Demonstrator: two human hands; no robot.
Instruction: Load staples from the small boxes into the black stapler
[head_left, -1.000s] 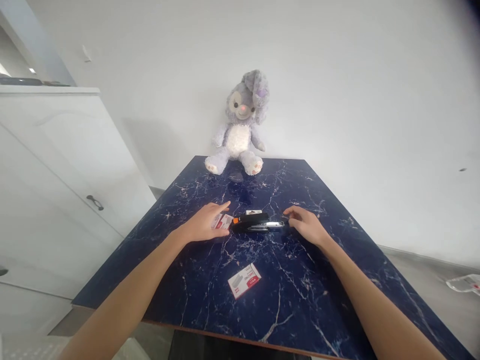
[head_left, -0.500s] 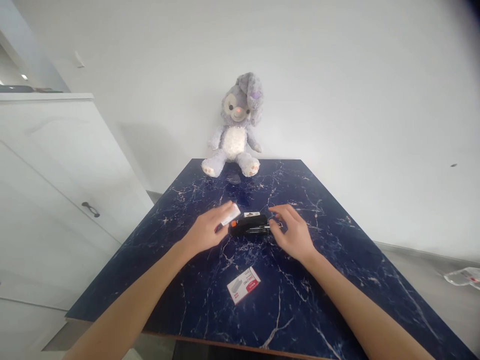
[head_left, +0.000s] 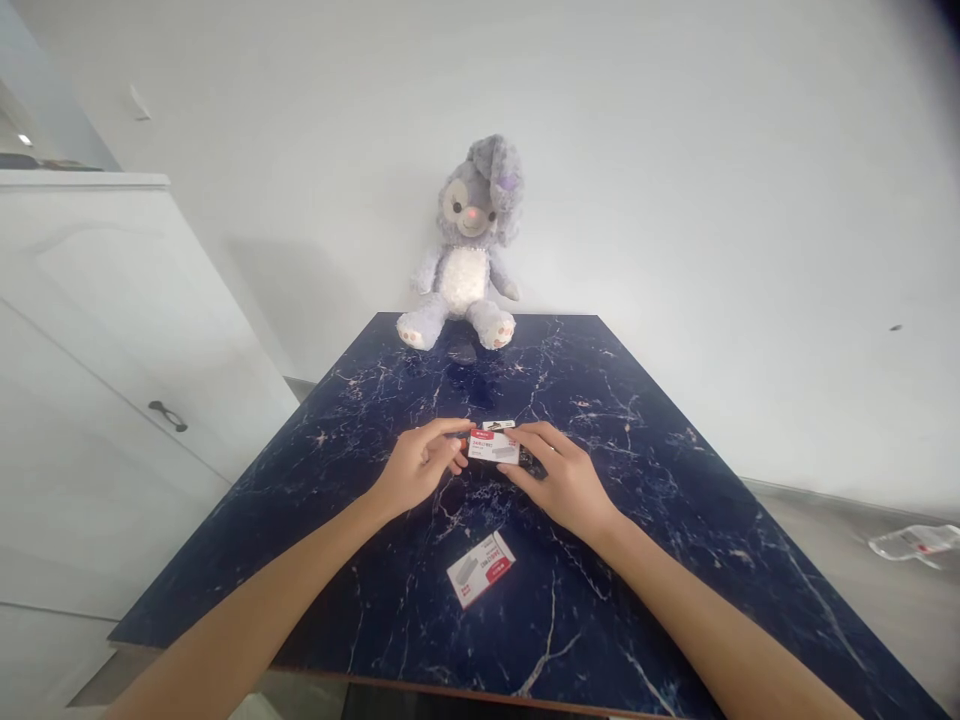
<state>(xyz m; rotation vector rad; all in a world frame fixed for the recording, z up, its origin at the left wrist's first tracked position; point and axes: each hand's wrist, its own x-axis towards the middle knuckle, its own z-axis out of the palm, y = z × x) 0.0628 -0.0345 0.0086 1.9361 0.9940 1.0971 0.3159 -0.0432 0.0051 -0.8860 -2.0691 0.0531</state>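
Observation:
A small white-and-red staple box (head_left: 493,447) is held label side up over the black stapler, which it mostly covers. My right hand (head_left: 566,475) pinches its right end between thumb and fingers. At the box's left end is my left hand (head_left: 416,465), fingers apart, the fingertips close to the edge; whether they touch it I cannot tell. A bit of the stapler's orange part (head_left: 463,444) shows by my left fingertips. Just behind lies a small white item with a dark print (head_left: 499,425). A second staple box (head_left: 481,570) lies flat, nearer to me.
The blue marble-patterned table (head_left: 600,400) carries everything. A grey plush rabbit (head_left: 465,250) sits at its far edge against the white wall. A white cabinet (head_left: 112,400) stands on the left. On the floor at right lies a clear plastic item (head_left: 911,543).
The staple box, formerly in my left hand, has moved right over the stapler. My right hand has taken its right end, and my left fingers have loosened. The view has shifted slightly.

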